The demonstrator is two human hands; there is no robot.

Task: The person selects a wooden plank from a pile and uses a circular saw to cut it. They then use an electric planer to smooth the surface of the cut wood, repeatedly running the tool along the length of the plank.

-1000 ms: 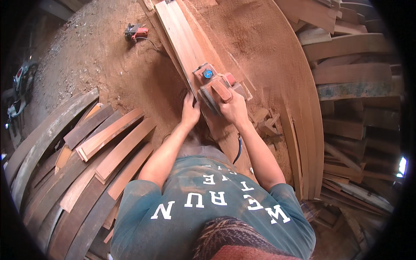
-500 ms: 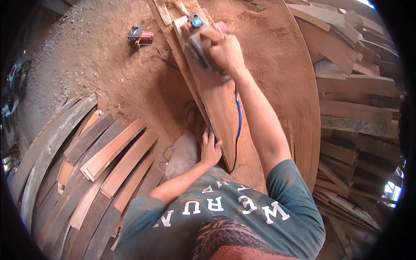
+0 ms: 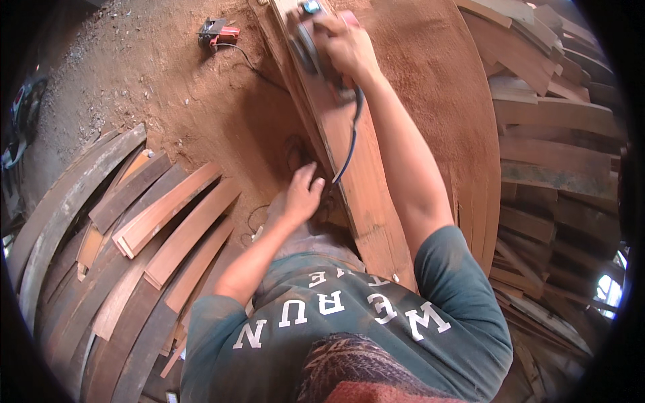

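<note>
A long reddish wooden plank [image 3: 356,174] runs from near my body up to the top of the view. My right hand [image 3: 346,47] is stretched out far along it and grips a grey electric planer [image 3: 310,40] with a blue knob and a red part. Its dark cord [image 3: 349,144] hangs down across the plank. My left hand [image 3: 302,195] rests with fingers spread at the plank's left edge, close to my body, holding nothing.
Red sawdust covers the floor [image 3: 201,101]. A second red power tool [image 3: 218,32] lies at the upper left. Stacked planks [image 3: 154,215] fan out at the left, and more boards [image 3: 557,154] pile up at the right.
My right hand has pushed the planer away from me along the plank. My left hand came off the planer and dropped to the plank's near end.
</note>
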